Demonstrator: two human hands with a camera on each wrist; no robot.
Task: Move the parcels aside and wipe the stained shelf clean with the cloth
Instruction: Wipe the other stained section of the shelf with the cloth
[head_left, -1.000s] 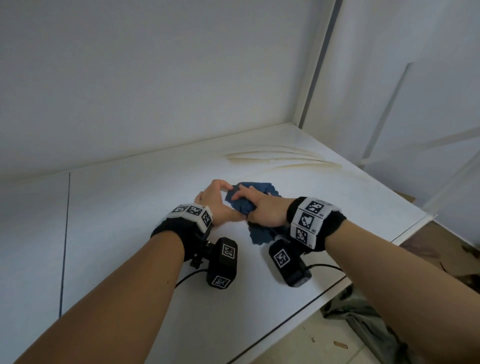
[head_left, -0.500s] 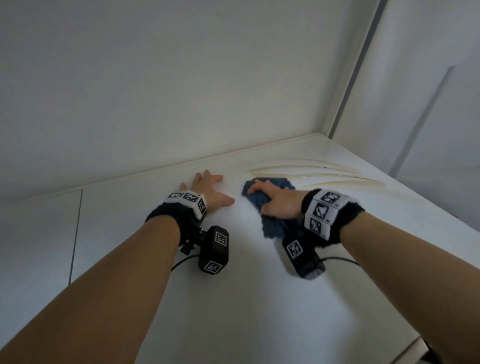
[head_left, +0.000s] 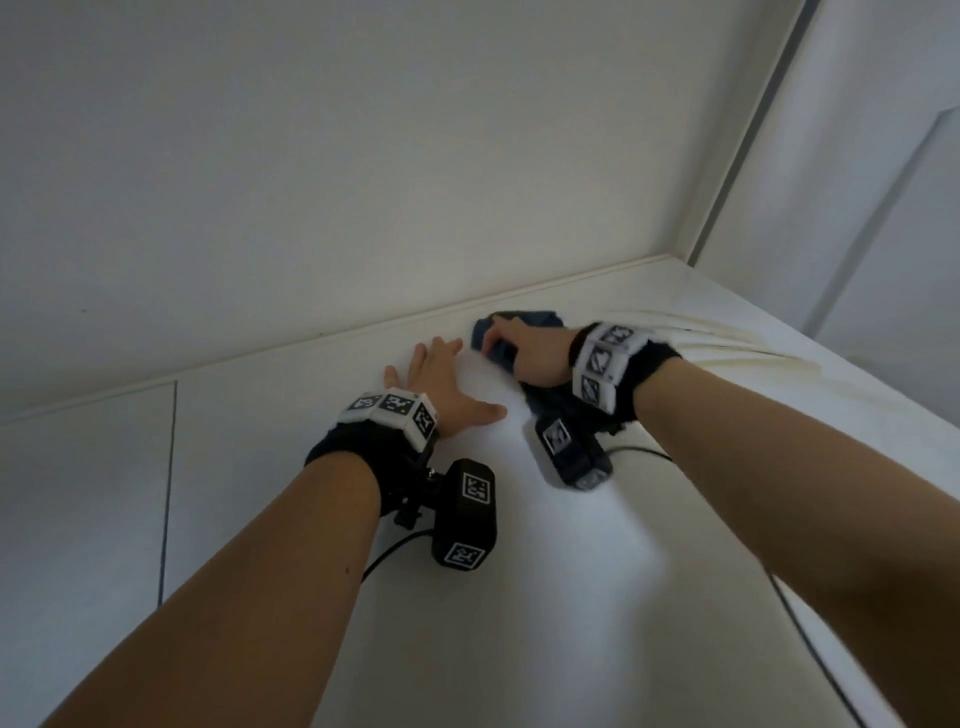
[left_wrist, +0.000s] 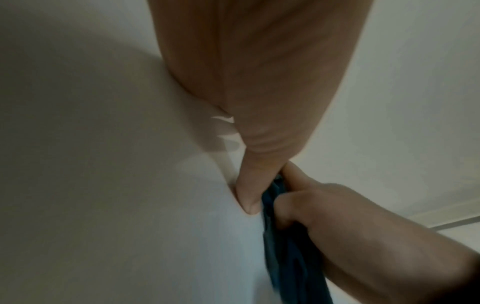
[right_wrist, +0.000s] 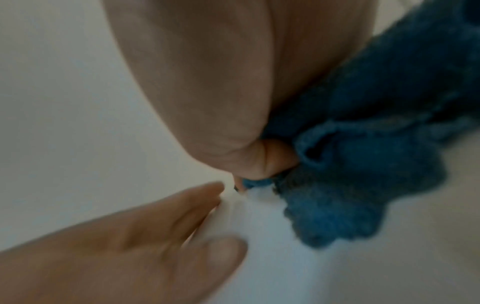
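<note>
A crumpled dark blue cloth lies on the white shelf close to the back wall. My right hand is on top of it, with the fingers curled into the fabric. The right wrist view shows my right hand with its thumb tucked into the cloth. Just left of the cloth, my left hand lies flat on the shelf with its fingers spread, holding nothing. Its thumb sits right beside the cloth and my right hand. Yellowish streaks of stain run across the shelf to the right of my right hand. No parcels are in view.
The white back wall rises right behind the hands. A thin dark seam crosses the shelf at the left. A white upright edge closes the far right corner. Black cables trail from the wrist cameras over the shelf.
My left hand let go of the cloth and went flat on the shelf. My right hand pushed the cloth farther back towards the wall. The head view tilted upward.
</note>
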